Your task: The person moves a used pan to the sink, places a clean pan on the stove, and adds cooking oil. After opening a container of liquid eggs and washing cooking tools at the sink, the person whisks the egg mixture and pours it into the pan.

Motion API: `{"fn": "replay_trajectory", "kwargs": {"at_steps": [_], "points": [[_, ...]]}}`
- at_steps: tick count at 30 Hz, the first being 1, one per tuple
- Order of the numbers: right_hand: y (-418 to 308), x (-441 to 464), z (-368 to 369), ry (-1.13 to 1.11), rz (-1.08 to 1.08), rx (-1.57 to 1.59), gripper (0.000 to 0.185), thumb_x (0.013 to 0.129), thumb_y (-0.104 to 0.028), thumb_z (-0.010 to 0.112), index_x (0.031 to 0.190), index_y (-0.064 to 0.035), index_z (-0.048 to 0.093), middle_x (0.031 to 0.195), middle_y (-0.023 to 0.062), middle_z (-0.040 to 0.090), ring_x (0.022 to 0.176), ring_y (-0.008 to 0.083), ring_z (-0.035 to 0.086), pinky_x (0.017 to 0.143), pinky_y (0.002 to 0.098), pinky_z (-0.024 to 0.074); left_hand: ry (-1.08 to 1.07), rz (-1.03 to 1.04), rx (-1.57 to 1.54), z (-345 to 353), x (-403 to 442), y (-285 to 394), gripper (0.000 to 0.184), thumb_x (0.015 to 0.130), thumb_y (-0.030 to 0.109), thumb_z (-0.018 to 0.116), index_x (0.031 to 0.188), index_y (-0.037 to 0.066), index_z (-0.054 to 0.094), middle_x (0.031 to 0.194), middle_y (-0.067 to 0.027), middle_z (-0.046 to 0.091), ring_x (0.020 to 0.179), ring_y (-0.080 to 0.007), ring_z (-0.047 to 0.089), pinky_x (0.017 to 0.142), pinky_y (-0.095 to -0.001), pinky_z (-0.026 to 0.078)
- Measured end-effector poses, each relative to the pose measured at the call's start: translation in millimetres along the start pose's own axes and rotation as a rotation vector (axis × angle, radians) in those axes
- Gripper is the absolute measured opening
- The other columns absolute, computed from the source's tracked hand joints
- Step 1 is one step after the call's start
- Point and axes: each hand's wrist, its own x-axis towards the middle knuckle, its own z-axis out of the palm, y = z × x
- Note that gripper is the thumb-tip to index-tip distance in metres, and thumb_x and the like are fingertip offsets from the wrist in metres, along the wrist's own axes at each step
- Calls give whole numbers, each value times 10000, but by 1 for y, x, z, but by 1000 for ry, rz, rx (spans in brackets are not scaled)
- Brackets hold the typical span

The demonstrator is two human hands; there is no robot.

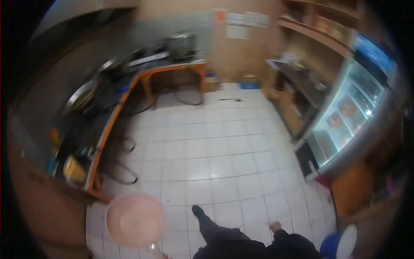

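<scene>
Pan (136, 221) is at the lower left of our view, held out above the tiled floor (215, 151), with its round opening facing up to us. Its handle (154, 248) points back to our body, and we think this is why our left hand (165, 257) can carry it from behind, away from our legs. The inside looks pale pink, but it is too blurred to tell whether something lies in it.

Our left fingers seem closed around the handle — only a small part of this hand shows at the bottom edge, so the exact grip we cannot tell. The bowl of the pan lies forward of these fingers, joined to them only by the handle. Our right hand (274, 225) hangs well apart from the pan, with the floor under it; if its fingers are wide or narrow, we cannot tell from the blur.

Beyond the pan, the counter (105, 134) runs along the left wall. 1 yellow container (74, 169) stands near its close end, and 1 wok (82, 97) sits farther along — probably set there to leave the floor free for walking. At the right stands the lit fridge (345, 118).
</scene>
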Motion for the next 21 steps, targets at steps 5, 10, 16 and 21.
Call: {"fn": "replay_trajectory", "kwargs": {"at_steps": [5, 10, 16, 21], "points": [[-44, 104, -66, -333, -240, 3, 272, 817, -268, 500, 960, -77, 632, 780, 110, 654, 735, 321, 622, 643, 435, 486, -20, 32, -17, 71, 109, 94, 164, 833, -18, 519, 889, 107, 429, 530, 22, 368, 336, -54, 294, 299, -216, 216], [-247, 345, -156, -144, -621, -151, 360, 837, -315, 471, 1071, -64, 581, 754, 115, 644, 718, 312, 619, 667, 450, 474, -175, 77, -31, 103, 197, 215, 191, 841, 1, 536, 862, 113, 383, 549, 26, 370, 345, -21, 277, 316, -186, 199], [-583, 536, -391, 197, -445, 626, 345, 744, -330, 633, 941, -47, 627, 840, 202, 635, 800, 348, 614, 702, 418, 479, -155, 254, -26, 98, 282, 345, 209, 851, 8, 533, 856, 137, 369, 553, 35, 363, 334, -27, 258, 312, -191, 187], [-763, 553, -532, -60, -487, 857, 209, 758, -227, 645, 848, -52, 571, 615, 85, 556, 511, 133, 505, 491, 297, 416, -171, 422, -121, 54, 381, 495, 171, 873, 25, 488, 861, 159, 382, 534, 59, 330, 315, -25, 236, 292, -192, 180]]}}
